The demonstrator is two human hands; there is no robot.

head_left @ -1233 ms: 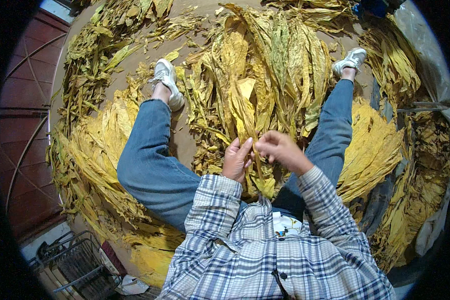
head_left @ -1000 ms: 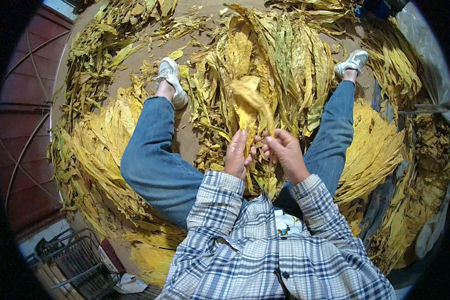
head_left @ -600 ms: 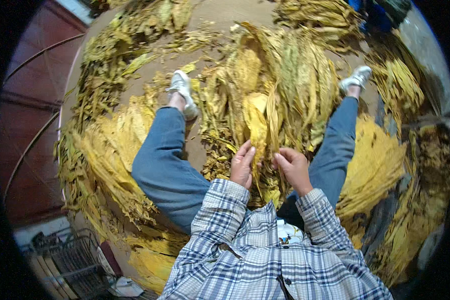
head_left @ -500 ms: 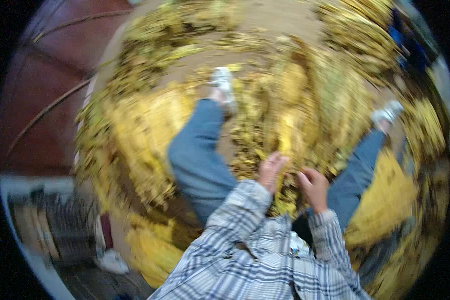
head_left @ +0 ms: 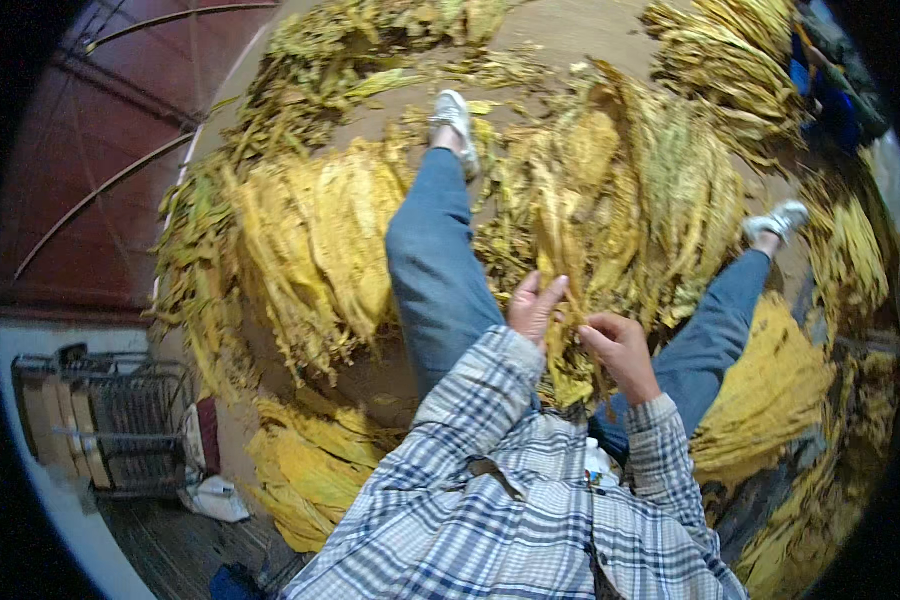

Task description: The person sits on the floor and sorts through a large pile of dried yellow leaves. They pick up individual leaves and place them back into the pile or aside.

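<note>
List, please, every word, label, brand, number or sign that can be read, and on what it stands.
No text can be read.
White patch at the checked shirt's opening: too small and blurred to read.
White shoes: any marking too blurred.
Yellow leaves: no writing visible.

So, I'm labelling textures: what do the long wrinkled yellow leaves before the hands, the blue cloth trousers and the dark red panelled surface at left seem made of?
Long wrinkled yellow leaves: dried plant matter, matte, judging by creases and ragged edges.
Blue cloth trousers: probably denim, matte, from the uneven blue.
Dark red panelled surface: possibly painted metal, dull sheen, given its straight seams; uncertain.
</note>
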